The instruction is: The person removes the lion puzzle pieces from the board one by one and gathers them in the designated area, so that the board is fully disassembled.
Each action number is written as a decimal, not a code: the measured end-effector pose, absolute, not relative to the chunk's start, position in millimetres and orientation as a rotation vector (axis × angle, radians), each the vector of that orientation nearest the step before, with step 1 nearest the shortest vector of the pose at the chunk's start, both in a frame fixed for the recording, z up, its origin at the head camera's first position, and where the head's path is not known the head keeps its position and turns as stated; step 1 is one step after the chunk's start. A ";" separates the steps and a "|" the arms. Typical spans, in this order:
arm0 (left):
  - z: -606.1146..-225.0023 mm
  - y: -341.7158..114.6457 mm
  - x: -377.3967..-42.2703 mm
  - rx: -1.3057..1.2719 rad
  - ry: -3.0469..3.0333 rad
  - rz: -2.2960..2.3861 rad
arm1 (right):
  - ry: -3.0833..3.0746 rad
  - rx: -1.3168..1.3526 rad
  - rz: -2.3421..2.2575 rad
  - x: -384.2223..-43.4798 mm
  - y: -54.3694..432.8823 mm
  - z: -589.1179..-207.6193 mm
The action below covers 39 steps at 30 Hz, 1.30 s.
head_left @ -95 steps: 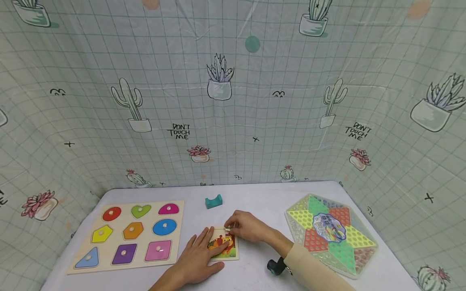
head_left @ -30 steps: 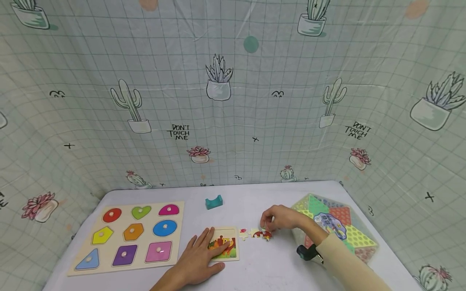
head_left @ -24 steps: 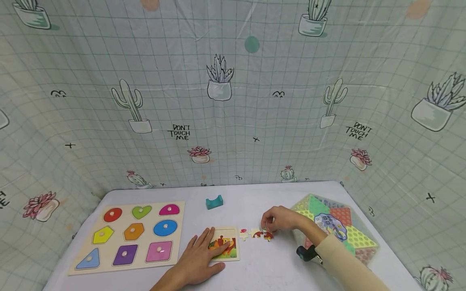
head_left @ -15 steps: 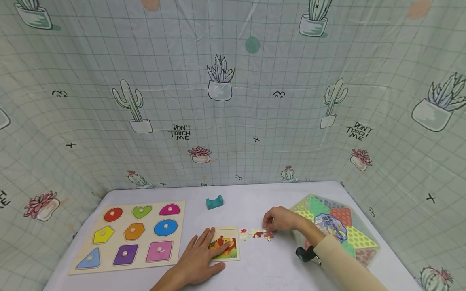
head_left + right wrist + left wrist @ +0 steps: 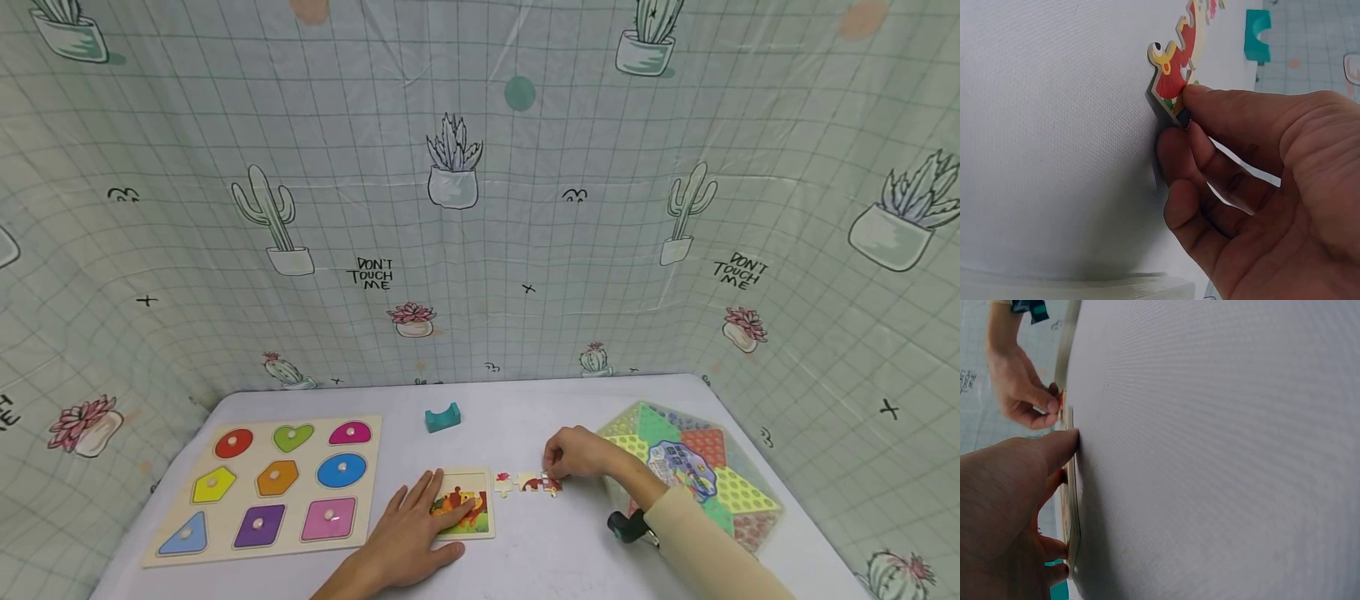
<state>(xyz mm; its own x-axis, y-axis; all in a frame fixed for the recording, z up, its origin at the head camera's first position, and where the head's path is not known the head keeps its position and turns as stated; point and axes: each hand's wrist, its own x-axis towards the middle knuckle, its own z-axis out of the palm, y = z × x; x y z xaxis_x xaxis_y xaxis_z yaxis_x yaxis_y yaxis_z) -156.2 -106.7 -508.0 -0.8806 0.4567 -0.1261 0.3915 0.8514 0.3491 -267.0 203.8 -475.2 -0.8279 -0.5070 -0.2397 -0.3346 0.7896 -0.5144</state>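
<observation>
My left hand (image 5: 408, 533) lies flat with spread fingers on a small square wooden jigsaw board (image 5: 491, 510) with an animal picture; its upper part shows bare wood. In the left wrist view, the thumb and fingertips press on the board's edge. To the right of the board, my right hand (image 5: 581, 452) pinches a red and yellow jigsaw piece (image 5: 1172, 78) between thumb and fingers at one corner. That piece is low at the table, close beside another red piece (image 5: 529, 483). A piece with a pink print (image 5: 502, 482) lies nearest the board.
A large shape-peg board (image 5: 292, 517) stands at the left. Behind the jigsaw is a teal curved block (image 5: 442, 417). At the right, partly under my right forearm, lies a hexagonal Chinese checkers board (image 5: 731, 467). A patterned curtain (image 5: 480, 250) closes off the back.
Since the oldest frame, my right hand has left the board's top edge for the right, and several pieces now lie in a row there. Lately it has shifted only slightly. My left hand stays put.
</observation>
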 end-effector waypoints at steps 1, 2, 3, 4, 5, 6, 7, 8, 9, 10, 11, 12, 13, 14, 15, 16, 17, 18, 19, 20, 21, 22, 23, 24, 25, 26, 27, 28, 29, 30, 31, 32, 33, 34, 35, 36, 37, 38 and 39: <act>-508.1 -106.7 -156.2 0.655 2.823 0.468 | 2.615 -0.635 -0.652 -267.2 203.8 -475.6; -508.2 -106.7 -156.3 0.657 2.824 0.468 | 2.616 -0.637 -0.651 -267.1 203.9 -475.4; -508.3 -106.7 -156.4 0.658 2.824 0.467 | 2.616 -0.640 -0.653 -266.9 203.8 -475.2; -508.4 -106.7 -156.4 0.659 2.825 0.467 | 2.617 -0.639 -0.654 -266.8 203.8 -475.3; -508.6 -106.7 -156.5 0.660 2.825 0.465 | 2.618 -0.636 -0.657 -266.7 203.7 -475.5; -508.7 -106.7 -156.5 0.660 2.826 0.464 | 2.618 -0.635 -0.659 -266.5 203.6 -475.5; -508.8 -106.7 -156.6 0.660 2.827 0.462 | 2.618 -0.635 -0.663 -266.3 203.5 -475.4; -508.9 -106.7 -156.6 0.660 2.826 0.462 | 2.619 -0.634 -0.666 -266.1 203.3 -475.6; -509.0 -106.7 -156.7 0.659 2.826 0.462 | 2.620 -0.629 -0.667 -266.0 203.1 -476.0; -509.1 -106.7 -156.6 0.658 2.825 0.461 | 2.621 -0.625 -0.667 -265.8 202.8 -476.4; -509.1 -106.6 -156.6 0.656 2.825 0.461 | 2.622 -0.626 -0.668 -265.5 202.6 -476.5; -509.1 -106.6 -156.5 0.655 2.825 0.463 | 2.624 -0.626 -0.666 -265.1 202.3 -476.7; -509.1 -106.5 -156.5 0.655 2.824 0.463 | 2.626 -0.626 -0.664 -264.8 202.0 -476.8; -508.9 -106.5 -156.3 0.653 2.823 0.465 | 2.628 -0.625 -0.662 -264.5 201.7 -477.0; -508.9 -106.4 -156.2 0.653 2.823 0.466 | 2.629 -0.626 -0.658 -264.2 201.4 -477.0; -508.7 -106.4 -156.0 0.652 2.823 0.468 | 2.631 -0.628 -0.656 -263.9 201.2 -476.8; -508.6 -106.4 -155.9 0.651 2.822 0.470 | 2.633 -0.632 -0.652 -263.7 201.0 -476.8; -508.4 -106.4 -155.7 0.651 2.822 0.471 | 2.636 -0.634 -0.648 -263.7 200.9 -476.9; -508.3 -106.4 -155.5 0.651 2.821 0.473 | 2.636 -0.636 -0.647 -263.7 200.9 -476.8; -508.2 -106.5 -155.6 0.651 2.821 0.475 | 2.637 -0.637 -0.645 -263.7 200.8 -476.7; -508.2 -106.5 -155.7 0.652 2.821 0.475 | 2.637 -0.641 -0.644 -263.7 200.8 -476.6; -508.3 -106.4 -156.0 0.651 2.820 0.475 | 2.636 -0.641 -0.645 -263.8 200.9 -476.4; -508.4 -106.4 -156.3 0.650 2.820 0.474 | 2.635 -0.644 -0.647 -263.8 200.9 -476.3; -508.6 -106.4 -156.7 0.649 2.819 0.475 | 2.635 -0.645 -0.649 -264.0 200.9 -476.2; -508.8 -106.3 -157.2 0.648 2.819 0.475 | 2.633 -0.648 -0.651 -263.9 201.1 -476.0; -509.0 -106.3 -157.6 0.646 2.819 0.474 | 2.633 -0.651 -0.652 -263.9 201.2 -475.8; -509.0 -106.1 -157.8 0.644 2.818 0.474 | 2.634 -0.657 -0.652 -263.8 201.3 -475.5; -509.1 -105.9 -157.9 0.642 2.817 0.474 | 2.633 -0.660 -0.653 -263.8 201.4 -475.5; -509.2 -105.9 -158.0 0.644 2.818 0.472 | 2.633 -0.664 -0.652 -263.9 201.5 -475.8; -509.1 -105.8 -157.8 0.645 2.817 0.472 | 2.634 -0.668 -0.650 -263.9 201.6 -476.0; -509.1 -105.8 -157.8 0.648 2.818 0.471 | 2.634 -0.672 -0.648 -263.9 201.7 -476.1; -509.0 -105.8 -157.6 0.652 2.819 0.472 | 2.635 -0.675 -0.646 -263.9 201.7 -476.4; -509.0 -105.9 -157.5 0.657 2.820 0.472 | 2.636 -0.678 -0.644 -263.9 201.8 -476.7; -508.9 -106.0 -157.3 0.660 2.821 0.472 | 2.637 -0.679 -0.643 -264.0 201.8 -477.2; -508.7 -106.2 -157.1 0.665 2.822 0.473 | 2.638 -0.681 -0.640 -264.1 201.9 -477.5; -508.5 -106.4 -156.7 0.667 2.823 0.475 | 2.639 -0.684 -0.638 -264.1 202.0 -477.7; -508.6 -106.6 -156.7 0.671 2.824 0.475 | 2.639 -0.685 -0.638 -264.1 202.1 -477.9; -508.4 -106.7 -156.5 0.673 2.826 0.477 | 2.639 -0.686 -0.640 -264.0 202.2 -478.0; -508.3 -106.8 -156.3 0.674 2.826 0.478 | 2.640 -0.685 -0.639 -264.0 202.3 -478.4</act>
